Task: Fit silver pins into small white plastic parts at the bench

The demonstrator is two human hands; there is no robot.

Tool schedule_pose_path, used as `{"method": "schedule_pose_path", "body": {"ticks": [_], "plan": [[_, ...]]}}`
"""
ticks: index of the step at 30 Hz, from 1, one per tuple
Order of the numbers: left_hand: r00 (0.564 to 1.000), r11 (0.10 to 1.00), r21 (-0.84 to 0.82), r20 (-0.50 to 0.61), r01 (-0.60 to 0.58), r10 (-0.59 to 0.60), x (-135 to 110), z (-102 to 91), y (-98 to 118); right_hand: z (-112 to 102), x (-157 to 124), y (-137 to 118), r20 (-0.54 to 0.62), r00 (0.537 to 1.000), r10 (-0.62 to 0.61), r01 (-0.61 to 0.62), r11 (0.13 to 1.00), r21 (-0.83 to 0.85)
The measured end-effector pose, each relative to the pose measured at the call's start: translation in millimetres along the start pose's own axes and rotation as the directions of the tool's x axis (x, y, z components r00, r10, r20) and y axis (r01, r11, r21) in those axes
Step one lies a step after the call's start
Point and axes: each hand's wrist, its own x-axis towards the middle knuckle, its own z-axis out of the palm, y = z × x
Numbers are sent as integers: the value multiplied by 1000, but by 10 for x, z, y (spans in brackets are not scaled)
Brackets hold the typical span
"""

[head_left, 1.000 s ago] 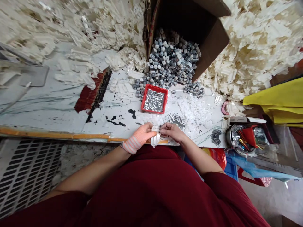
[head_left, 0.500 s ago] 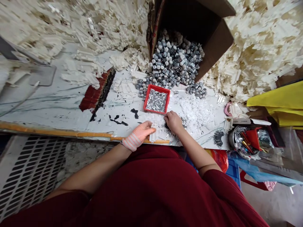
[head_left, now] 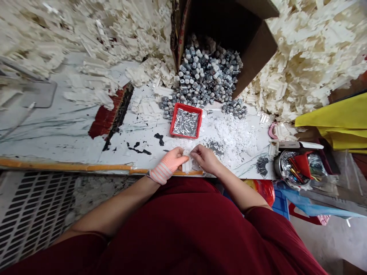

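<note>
At near table [head_left: 57, 130] edge | left hand [head_left: 167, 167] grip clasps white part [head_left: 187, 165] | right hand [head_left: 205, 159] grip pinches it | red tray [head_left: 186, 122] farther, apart

Left side: bare white, paint-chipped tabletop [head_left: 57, 130], free passage.
Back and right: heaps of cream plastic mouldings [head_left: 86, 34] wall the table.
Centre back: tipped brown cardboard box [head_left: 252, 49] spilling grey metal cylinders [head_left: 206, 76].
Just ahead: red square plastic tray of silver pins [head_left: 186, 122], with scattered white plastic crumbs [head_left: 237, 133] to its right.
Near edge: gloved left hand [head_left: 168, 168] and right hand [head_left: 205, 160] meet at a small white plastic piece [head_left: 187, 165].
Right corner: round metal tin of tools [head_left: 295, 168].
</note>
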Motion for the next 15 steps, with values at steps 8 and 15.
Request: {"method": "schedule_pose_path", "body": {"ticks": [8, 15], "plan": [[1000, 997, -77, 10, 10, -9, 21, 15, 14, -4, 41, 116, 3, 1000, 29, -29, 972, 233], [1000, 992, -123, 4, 1, 0, 25, 42, 67, 41, 15, 64, -73, 997, 15, -10, 998, 69]]}}
